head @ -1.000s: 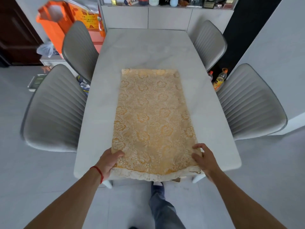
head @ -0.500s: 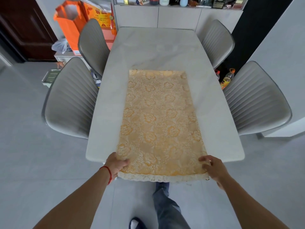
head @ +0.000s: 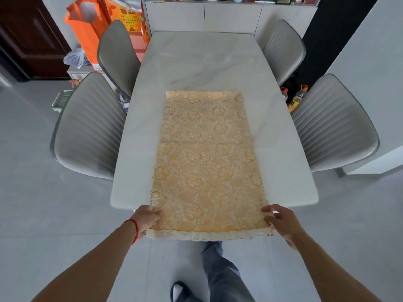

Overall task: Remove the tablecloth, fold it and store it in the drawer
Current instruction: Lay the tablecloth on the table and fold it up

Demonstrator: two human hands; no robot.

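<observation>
A gold-and-cream patterned tablecloth (head: 205, 158), folded into a long strip, lies lengthwise on the white marble table (head: 202, 59). Its near end with a lace hem hangs past the table's front edge. My left hand (head: 147, 219), with a red string at the wrist, grips the near left corner of the cloth. My right hand (head: 281, 221) holds the near right corner, fingers curled over the edge. No drawer is visible.
Two grey padded chairs stand on each side: near left chair (head: 87, 131), far left chair (head: 117, 55), near right chair (head: 333, 125), far right chair (head: 281, 46). Orange bags (head: 91, 29) sit at the back left, bottles (head: 297, 99) on the floor at right, a sideboard (head: 229, 16) behind the table.
I have stepped back from the table, and both hands have drawn the cloth's near end toward me past the table's front edge. The far end has slid closer too.
</observation>
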